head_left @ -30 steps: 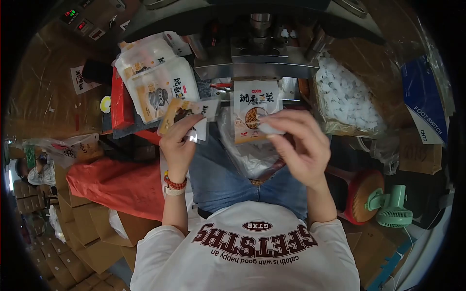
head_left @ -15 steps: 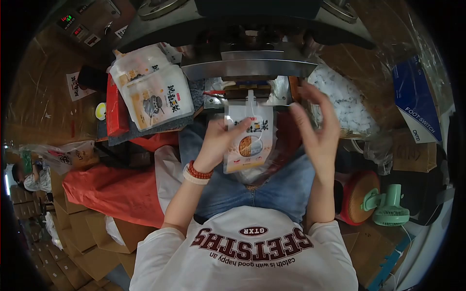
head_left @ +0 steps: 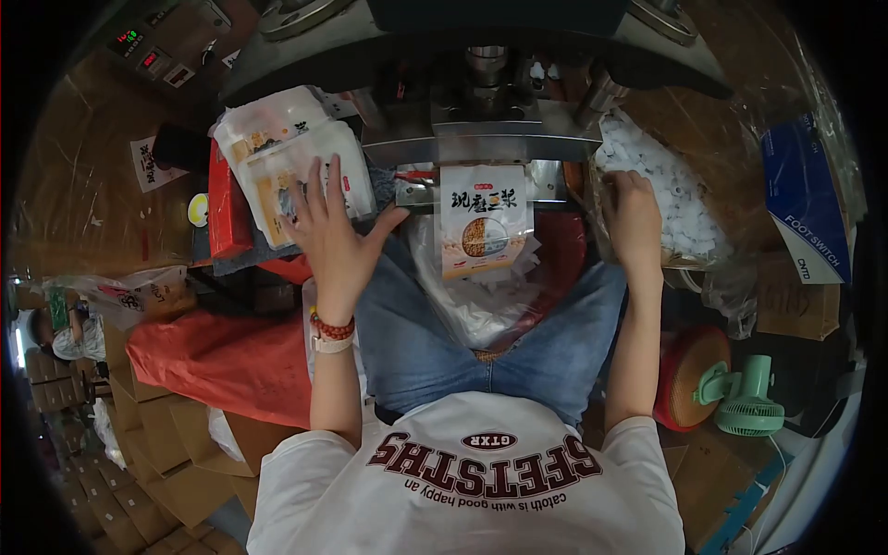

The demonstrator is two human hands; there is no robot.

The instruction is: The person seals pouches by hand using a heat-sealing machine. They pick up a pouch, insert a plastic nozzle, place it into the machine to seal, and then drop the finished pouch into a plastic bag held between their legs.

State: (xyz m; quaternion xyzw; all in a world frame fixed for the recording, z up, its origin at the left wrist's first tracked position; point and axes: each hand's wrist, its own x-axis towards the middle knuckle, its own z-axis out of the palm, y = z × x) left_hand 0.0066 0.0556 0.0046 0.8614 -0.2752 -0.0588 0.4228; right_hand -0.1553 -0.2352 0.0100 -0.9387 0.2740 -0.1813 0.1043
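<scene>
My left hand [head_left: 340, 236] is spread over the stack of printed pouches [head_left: 268, 139], its fingertips on the top pouch. Curled at the near left edge of a heap of small white plastic pieces [head_left: 661, 190] is my right hand [head_left: 633, 222]; its fingers are bent together, and I cannot tell what is in them. Between the hands, a printed pouch [head_left: 484, 222] hangs untouched by either hand, its top edge at the metal press [head_left: 486, 139]. Beneath it, a clear plastic bag [head_left: 481, 310] with white scraps lies between the knees.
A red box [head_left: 225, 203] stands beside the pouches. To the right are a blue foot switch box [head_left: 805, 203], a green fan [head_left: 751, 398] and a round red-rimmed stool [head_left: 689, 375]. Cardboard boxes [head_left: 166, 435] fill the lower left, near a red cloth [head_left: 222, 361].
My left hand has let go of the pouch and moved left to the stack. My right hand has moved to the white pieces. The press's upper part has shifted down over the pouch's top.
</scene>
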